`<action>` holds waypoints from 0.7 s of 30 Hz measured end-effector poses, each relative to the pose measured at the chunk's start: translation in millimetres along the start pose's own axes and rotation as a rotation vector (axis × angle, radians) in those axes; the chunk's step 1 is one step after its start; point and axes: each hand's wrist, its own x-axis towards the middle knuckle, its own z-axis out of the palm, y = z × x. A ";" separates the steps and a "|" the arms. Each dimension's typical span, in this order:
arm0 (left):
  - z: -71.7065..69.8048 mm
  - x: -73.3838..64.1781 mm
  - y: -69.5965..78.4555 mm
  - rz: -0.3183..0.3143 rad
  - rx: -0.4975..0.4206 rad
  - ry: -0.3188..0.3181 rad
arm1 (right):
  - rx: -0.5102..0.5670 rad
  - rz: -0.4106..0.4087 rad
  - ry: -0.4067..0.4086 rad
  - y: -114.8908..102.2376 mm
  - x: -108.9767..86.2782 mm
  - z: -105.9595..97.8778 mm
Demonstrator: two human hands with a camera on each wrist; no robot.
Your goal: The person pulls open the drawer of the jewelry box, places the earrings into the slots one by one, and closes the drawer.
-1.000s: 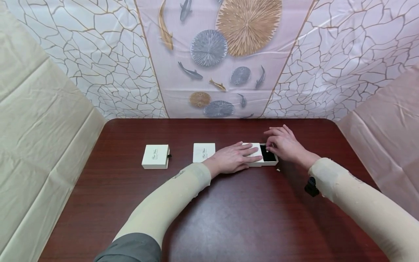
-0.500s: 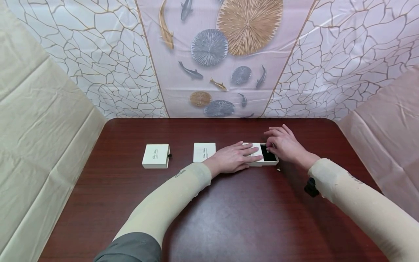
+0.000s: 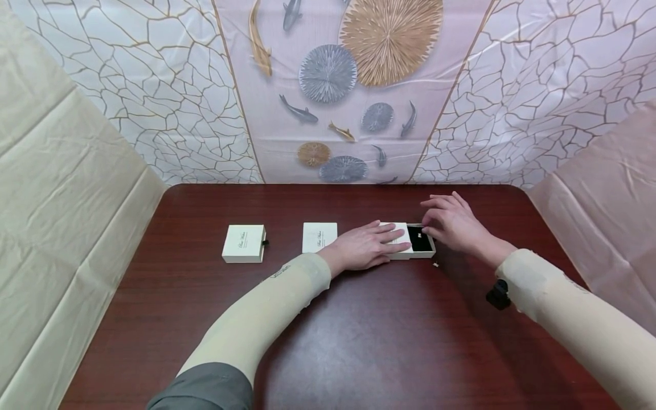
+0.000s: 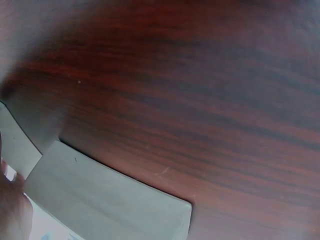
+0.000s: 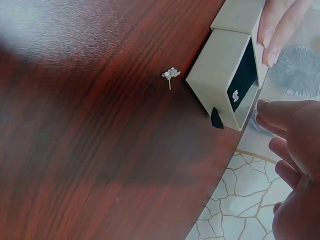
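Note:
My left hand [image 3: 366,247] lies with fingers spread on the white cover of a small sliding jewelry box [image 3: 402,229]. The box's drawer [image 5: 215,75] is pulled out to the right, showing a black insert [image 3: 421,245]. A sparkly earring [image 5: 235,95] sits on that insert. Just above the drawer's far right corner hovers my right hand [image 3: 456,225], fingers loosely bent, with nothing visible between them. On the table beside the box's front right corner lies a second earring [image 5: 171,73] with its post showing. In the left wrist view, the box's pale side [image 4: 110,190] shows near the hand.
Two more white boxes stand leftward on the dark wooden table [image 3: 359,336]: a middle box [image 3: 319,234], partly behind my left forearm, and a left box [image 3: 243,244] with a black tab. A patterned cloth [image 3: 328,131] hangs behind the table's back edge.
My right hand has drawn back slightly up and to the right from the insert, leaving the earring there in plain view. My left hand stays on the box.

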 end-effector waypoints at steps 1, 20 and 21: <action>0.2 0.2 0.0 0.000 0.000 0.000 | 0.001 0.001 0.002 -0.1 -1.7 -0.9; -0.3 0.5 0.8 0.002 0.005 0.009 | 0.039 0.075 0.004 -5.5 -30.5 -14.3; -0.1 0.6 0.8 0.003 0.007 0.012 | 0.042 0.080 0.007 -5.7 -32.2 -14.0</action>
